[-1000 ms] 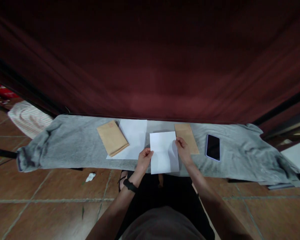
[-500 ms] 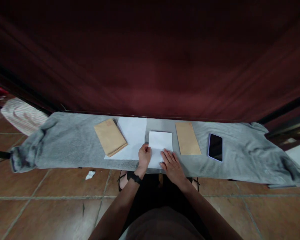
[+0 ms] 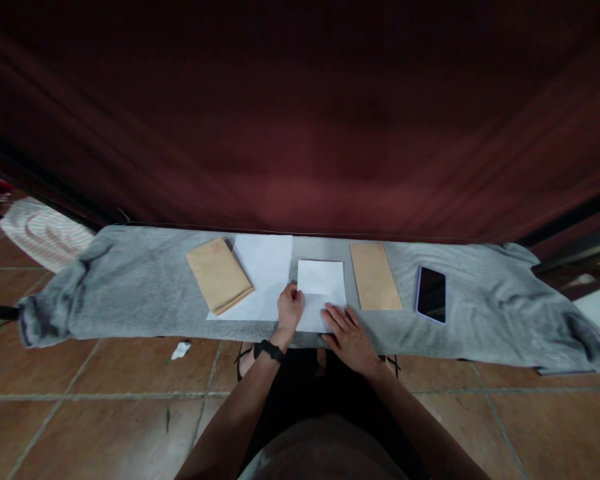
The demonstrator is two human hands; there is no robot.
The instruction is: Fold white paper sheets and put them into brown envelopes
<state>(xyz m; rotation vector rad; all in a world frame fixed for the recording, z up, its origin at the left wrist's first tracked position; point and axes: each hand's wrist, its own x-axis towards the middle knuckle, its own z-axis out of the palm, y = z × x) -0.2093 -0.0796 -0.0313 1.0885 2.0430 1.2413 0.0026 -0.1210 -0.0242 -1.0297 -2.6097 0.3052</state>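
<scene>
Sheet: white, flat on the cloth between my two hands, with a crease running across it close to the level of my fingertips; its far part reaches out beyond both hands.
Left hand: fingers curled in at the sheet's left edge, thumb side against the paper; I cannot tell whether they pinch it or only rest there.
Right hand: palm down, fingers straight and a little spread, fingertips on the near right part of the sheet, grasping nothing.
Wristband: black, round my left wrist.
Larger paper: white, flat, just left of my left hand and stretching farther out than it.
Envelope stack: brown, slanted, farther left of my left hand, overlapping the larger paper; a reddish mark shows near its far end.
Single envelope: brown, flat, beyond my right hand and to its right, apart from the sheet.
Phone: dark screen up, pale purple rim, right of my right hand, past the single envelope.
Cloth: grey, rumpled towards its ends, running out to either side of my hands.
Scrap: white, on the tiled floor, well to the left of my left wrist.
Panel: dark red, rising beyond both hands and the cloth's far edge.
</scene>
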